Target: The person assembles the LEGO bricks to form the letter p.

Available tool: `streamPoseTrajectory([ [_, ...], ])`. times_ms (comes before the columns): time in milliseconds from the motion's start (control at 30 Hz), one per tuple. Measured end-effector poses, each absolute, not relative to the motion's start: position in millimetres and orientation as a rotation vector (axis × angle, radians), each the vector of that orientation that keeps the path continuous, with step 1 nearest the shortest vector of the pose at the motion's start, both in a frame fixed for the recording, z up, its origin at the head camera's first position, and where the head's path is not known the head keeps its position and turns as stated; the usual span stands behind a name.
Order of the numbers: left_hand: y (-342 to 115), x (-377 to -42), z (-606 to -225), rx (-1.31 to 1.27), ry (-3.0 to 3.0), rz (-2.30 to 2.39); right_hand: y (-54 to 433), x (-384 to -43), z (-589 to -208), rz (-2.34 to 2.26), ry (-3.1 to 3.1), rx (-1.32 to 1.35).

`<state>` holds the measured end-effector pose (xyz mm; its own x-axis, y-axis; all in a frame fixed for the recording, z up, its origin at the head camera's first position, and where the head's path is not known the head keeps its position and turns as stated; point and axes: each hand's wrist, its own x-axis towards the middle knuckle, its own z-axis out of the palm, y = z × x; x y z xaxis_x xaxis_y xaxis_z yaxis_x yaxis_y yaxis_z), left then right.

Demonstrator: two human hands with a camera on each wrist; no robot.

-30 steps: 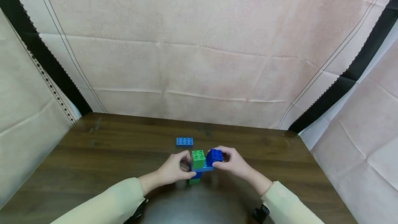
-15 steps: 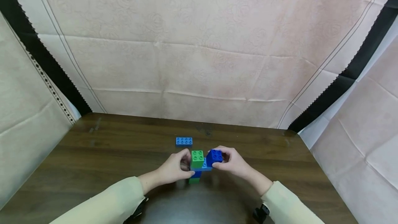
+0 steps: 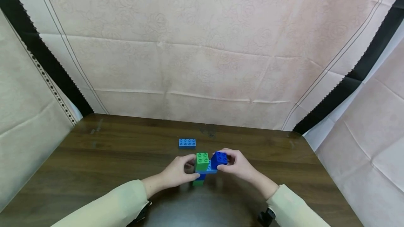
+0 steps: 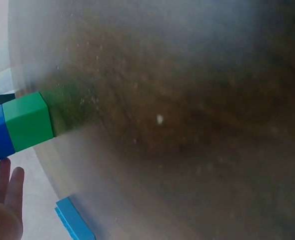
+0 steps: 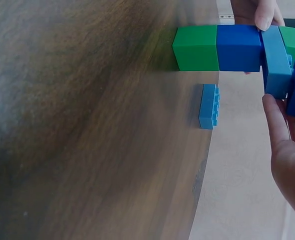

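Note:
A stack of toy bricks stands on the table in the head view. It has a green brick (image 5: 196, 48) at the bottom, a dark blue brick (image 5: 239, 48) above that and a longer light blue brick (image 5: 276, 65) across. Another green brick (image 3: 202, 162) sits on the light blue brick's left end. My left hand (image 3: 178, 171) grips the stack from the left, thumb near the light blue brick. My right hand (image 3: 235, 163) pinches a second dark blue brick (image 3: 219, 160) over the right end. In the right wrist view it looks slightly tilted, with light blue studs showing beside it.
A separate light blue brick (image 3: 187, 143) lies behind the stack on the dark wooden table (image 3: 126, 143). Pale cloth (image 3: 195, 62) hangs beyond the table's far edge.
Both hands and the bricks sit very slightly further right than half a second ago. The left hand's upper fingers look a little flatter. Both grips persist.

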<state>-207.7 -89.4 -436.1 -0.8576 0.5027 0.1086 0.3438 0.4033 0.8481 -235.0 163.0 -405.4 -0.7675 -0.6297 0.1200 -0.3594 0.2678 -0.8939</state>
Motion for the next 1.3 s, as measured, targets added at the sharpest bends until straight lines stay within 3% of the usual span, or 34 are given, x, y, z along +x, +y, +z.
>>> streamPoseTrajectory([
  [1300, -89.0, -210.5, -438.3, 0.729, 2.475, 1.462, 165.0, -235.5, -389.6, -1.142, 2.481, -1.11],
])
